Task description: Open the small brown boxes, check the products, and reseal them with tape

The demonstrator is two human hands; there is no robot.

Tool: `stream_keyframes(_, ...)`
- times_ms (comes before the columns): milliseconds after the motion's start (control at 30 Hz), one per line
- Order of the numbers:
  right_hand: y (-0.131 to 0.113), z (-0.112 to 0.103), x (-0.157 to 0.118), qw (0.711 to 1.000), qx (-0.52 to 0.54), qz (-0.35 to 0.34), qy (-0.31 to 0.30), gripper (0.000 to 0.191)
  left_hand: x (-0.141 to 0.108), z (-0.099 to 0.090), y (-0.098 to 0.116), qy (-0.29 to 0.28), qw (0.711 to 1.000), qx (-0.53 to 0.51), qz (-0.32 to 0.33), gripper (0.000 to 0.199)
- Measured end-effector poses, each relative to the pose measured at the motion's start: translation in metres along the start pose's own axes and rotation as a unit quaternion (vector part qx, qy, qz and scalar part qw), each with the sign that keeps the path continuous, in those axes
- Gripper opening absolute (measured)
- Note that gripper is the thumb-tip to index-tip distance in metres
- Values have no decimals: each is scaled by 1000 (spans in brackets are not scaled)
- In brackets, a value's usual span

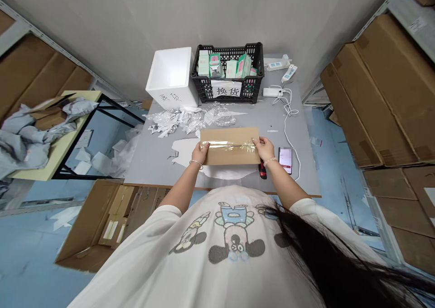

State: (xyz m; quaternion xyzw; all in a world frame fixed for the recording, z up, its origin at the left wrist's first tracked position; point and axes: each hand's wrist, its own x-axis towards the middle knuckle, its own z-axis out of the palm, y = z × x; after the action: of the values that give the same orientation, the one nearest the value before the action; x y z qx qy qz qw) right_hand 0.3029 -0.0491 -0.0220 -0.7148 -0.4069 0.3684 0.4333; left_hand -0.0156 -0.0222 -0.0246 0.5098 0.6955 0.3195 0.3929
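Note:
A brown cardboard box (231, 156), with clear tape running along its top, is held between my two hands over the grey table. My left hand (200, 153) grips its left end, thumb on the top face. At the opposite end my right hand (264, 149) holds it the same way. Under the box lies a piece of white paper or wrapping (220, 172). Just beside my right hand is a red and black handled tool (263, 170), partly covered by the box and hand. To the right of that lies a phone (285, 159) with its screen lit.
At the back of the table (149, 163) stand a white foam box (170, 76) and a black crate (227, 95) holding several small boxes. Crumpled plastic wrap (190, 119) lies before them. Power strips (272, 92) and a white cable are at right. An open carton (84, 240) sits on the floor.

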Motion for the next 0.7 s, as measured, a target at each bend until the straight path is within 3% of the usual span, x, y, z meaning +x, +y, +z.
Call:
stream_keyframes(167, 12, 5, 9, 990, 105, 5, -99, 63, 15, 9, 0, -54, 993, -92, -54, 56)
stream_keyframes(267, 24, 6, -2, 992, 74, 7, -104, 65, 7, 8, -4, -57, 990, -100, -80, 60)
stream_keyframes(400, 35, 5, -21, 994, 27, 8, -102, 66, -9, 0, -14, -60, 993, -77, -70, 61)
stream_keyframes(533, 45, -4, -32, 992, 47, 5, -119, 65, -18, -6, -26, -72, 994, -50, -69, 61)
stream_keyframes(633, 62, -15, -32, 996, 17, 30, -83, 60, -18, -6, -26, -69, 995, -18, -73, 62)
stream_keyframes(700, 78, -18, -35, 994, -88, 57, -30, 59, -19, -5, -21, -40, 996, 27, -70, 68)
